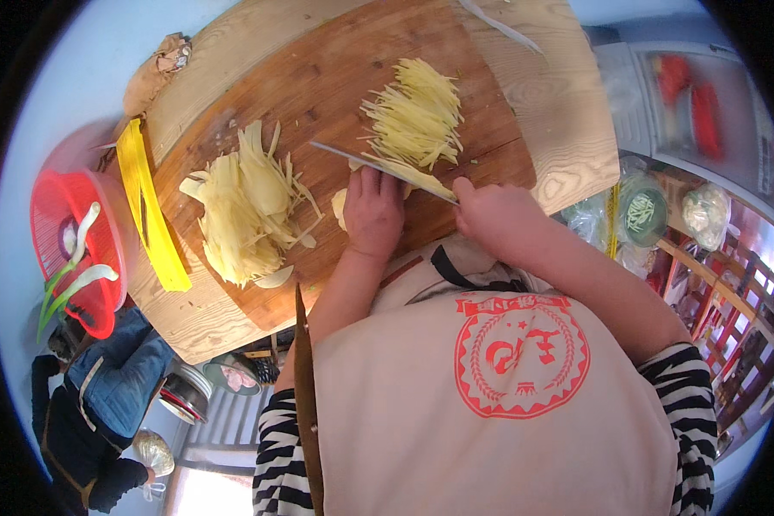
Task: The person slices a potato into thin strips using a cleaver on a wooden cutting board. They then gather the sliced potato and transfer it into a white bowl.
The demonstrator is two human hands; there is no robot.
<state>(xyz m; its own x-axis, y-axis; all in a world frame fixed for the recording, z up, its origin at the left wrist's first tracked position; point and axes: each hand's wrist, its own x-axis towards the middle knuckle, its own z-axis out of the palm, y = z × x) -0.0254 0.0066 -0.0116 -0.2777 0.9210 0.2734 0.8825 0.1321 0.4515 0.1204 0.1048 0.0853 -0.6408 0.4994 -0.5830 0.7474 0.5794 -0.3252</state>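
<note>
My right hand (490, 209) grips a kitchen knife (387, 170), whose blade stands edge-on over a wooden cutting board (335, 77). Beside the blade, my left hand (375, 209) presses down with its fingertips; a pale yellow peeled vegetable, possibly potato, shows in part under and beside it. Thin cut strips lie along the blade's far side. Beyond them is a heap of fine yellow shreds (416, 116). To the left of my left hand lies a larger pile of thin slices (238, 213), with a single slice (275, 277) at its near edge.
A yellow strip-like object (151, 213) lies at the table's left, near a red plastic basket (113, 309) with scallions and an onion. A crumpled brown bag (158, 74) sits at the upper left. Another person (97, 413) is at the lower left. Shelves with bagged vegetables (706, 213) stand right.
</note>
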